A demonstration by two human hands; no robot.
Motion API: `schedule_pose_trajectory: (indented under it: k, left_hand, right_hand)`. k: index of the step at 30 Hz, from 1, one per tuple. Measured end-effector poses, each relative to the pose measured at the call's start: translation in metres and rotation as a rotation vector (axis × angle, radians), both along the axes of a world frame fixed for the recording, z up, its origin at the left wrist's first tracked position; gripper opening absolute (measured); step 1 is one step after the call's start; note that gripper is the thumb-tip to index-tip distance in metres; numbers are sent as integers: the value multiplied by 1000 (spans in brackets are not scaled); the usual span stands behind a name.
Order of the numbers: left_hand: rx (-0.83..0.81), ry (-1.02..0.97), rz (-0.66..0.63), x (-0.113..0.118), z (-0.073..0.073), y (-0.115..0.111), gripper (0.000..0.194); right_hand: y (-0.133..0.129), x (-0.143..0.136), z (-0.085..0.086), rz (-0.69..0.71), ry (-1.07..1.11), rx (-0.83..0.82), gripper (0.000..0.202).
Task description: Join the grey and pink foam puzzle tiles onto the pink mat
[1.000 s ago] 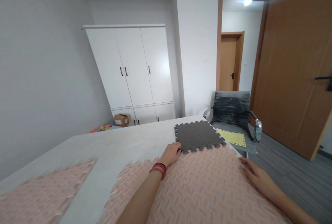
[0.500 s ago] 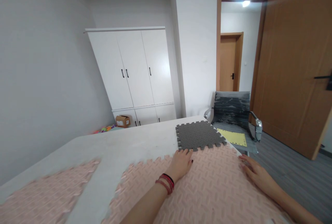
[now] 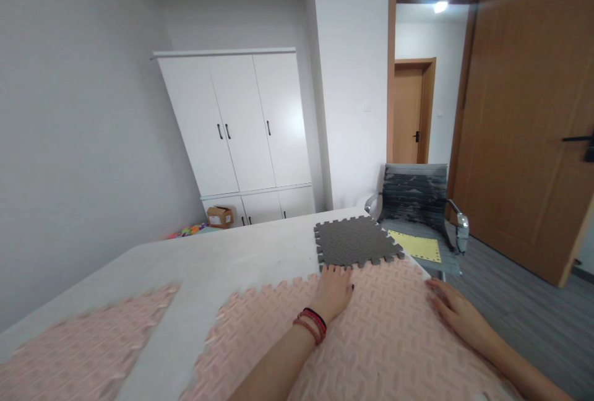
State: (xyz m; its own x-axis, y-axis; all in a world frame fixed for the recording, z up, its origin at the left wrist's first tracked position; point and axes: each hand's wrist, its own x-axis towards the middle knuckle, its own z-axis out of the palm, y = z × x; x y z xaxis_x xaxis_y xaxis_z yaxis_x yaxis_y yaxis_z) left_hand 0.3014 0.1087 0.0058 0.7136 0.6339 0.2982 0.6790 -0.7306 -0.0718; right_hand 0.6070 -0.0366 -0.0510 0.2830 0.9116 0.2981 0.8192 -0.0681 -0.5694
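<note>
A large pink foam mat with a diamond-tread texture lies across the front of the table. Against its far edge sits a smaller grey foam mat tile with toothed edges. My left hand, with red and black bands at the wrist, lies palm down on the pink mat, its fingertips at the seam with the grey tile. At the mat's right edge rests my right hand, fingers stretched out along the table's side. Neither hand grips anything.
Another pink foam mat piece lies at the left on the white table. Beyond the right edge stands an office chair with a yellow foam sheet on its seat. A cardboard box stands before the white cabinet.
My left hand has slid a little to the right along the seam between the pink mat and the grey tile. My right hand has barely moved.
</note>
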Motion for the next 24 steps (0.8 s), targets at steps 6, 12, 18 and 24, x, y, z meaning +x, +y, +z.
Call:
schedule_pose_trajectory:
  k: [6, 12, 18, 24]
  left_hand:
    - [-9, 11, 11, 4, 3, 1, 45]
    - [-33, 23, 62, 9, 5, -6, 48]
    - [-69, 24, 103, 12, 6, -11, 47]
    - [-64, 22, 92, 10, 4, -7, 47]
  right_hand:
    - [2, 6, -9, 9, -88, -14, 56]
    - [27, -5, 9, 103, -223, -87, 53]
    - [90, -64, 44, 319, -333, -144, 57]
    - [123, -88, 33, 408, -335, -203, 63]
